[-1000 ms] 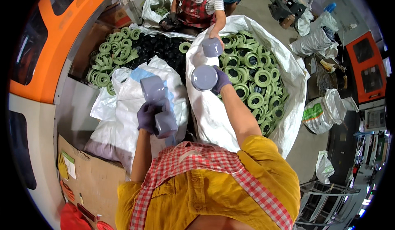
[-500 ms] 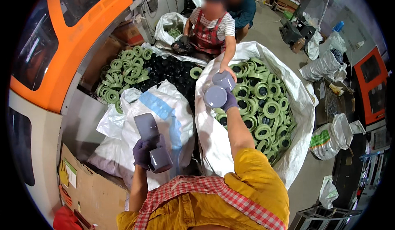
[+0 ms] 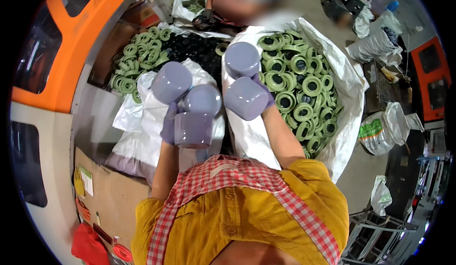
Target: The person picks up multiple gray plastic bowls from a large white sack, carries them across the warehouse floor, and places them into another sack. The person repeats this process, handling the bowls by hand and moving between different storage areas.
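My left hand (image 3: 169, 128), in a purple glove, is closed on a cluster of glossy lavender-grey plastic cups. One cup (image 3: 171, 83) tilts up at the far left, another (image 3: 203, 100) sits to its right, and a third (image 3: 193, 130) is nearest me. My gloved right hand (image 3: 266, 92) is closed on two more such cups, the farther one (image 3: 242, 60) with its round end facing up and the nearer one (image 3: 246, 99) lying tilted. The cups hide most of the fingers of both hands. Both clusters are above white woven sacks, with a narrow gap between them.
A large open white sack (image 3: 349, 94) holds many green rings (image 3: 312, 85) with black centres. More green rings (image 3: 135, 58) and a heap of black parts (image 3: 190, 47) lie far left. A co-worker's gloved hand (image 3: 205, 21) is beyond. An orange machine (image 3: 90, 32) stands left, above cardboard (image 3: 111, 179).
My right hand has drawn back from the co-worker's hand with its two cups. My left hand has risen toward it, and three cups now show there instead of two. The co-worker's reaching arm has withdrawn.
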The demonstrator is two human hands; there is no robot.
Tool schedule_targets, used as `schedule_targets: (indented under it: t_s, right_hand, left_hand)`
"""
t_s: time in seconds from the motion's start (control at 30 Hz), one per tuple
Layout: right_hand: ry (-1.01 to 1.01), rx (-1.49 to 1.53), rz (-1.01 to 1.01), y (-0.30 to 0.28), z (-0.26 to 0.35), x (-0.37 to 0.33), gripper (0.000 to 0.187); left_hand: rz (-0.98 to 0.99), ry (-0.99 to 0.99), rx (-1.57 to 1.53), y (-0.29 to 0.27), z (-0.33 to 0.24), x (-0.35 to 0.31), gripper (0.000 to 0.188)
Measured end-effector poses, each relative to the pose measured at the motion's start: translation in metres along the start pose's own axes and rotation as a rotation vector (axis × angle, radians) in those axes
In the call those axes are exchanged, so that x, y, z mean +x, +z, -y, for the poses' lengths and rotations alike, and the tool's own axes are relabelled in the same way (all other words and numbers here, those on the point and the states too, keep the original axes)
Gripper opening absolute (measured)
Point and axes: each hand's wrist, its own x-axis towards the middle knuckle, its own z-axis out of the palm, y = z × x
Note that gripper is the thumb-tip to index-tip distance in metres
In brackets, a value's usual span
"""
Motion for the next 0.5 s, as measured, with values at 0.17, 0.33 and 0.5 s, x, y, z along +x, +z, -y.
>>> schedule_targets:
  t_s: [0.17, 0.33, 0.5]
  right_hand:
    - [0.006, 0.107, -0.106, 0.006, -0.001, -0.034, 0.038]
    - [-0.163, -0.449, -0.252, 0.050, -0.019, -0.057, 0.041]
    - [-0.113, -0.845, -0.375, 0.058, -0.027, -0.061, 0.041]
  left_hand:
    - [0.275, 0.069, -0.066, 0.043, 0.004, -0.021, 0.050]
    - [0.233, 0.170, -0.033, 0.072, 0.000, -0.047, 0.054]
    - [0.221, 0.205, 0.040, 0.055, 0.003, -0.048, 0.053]
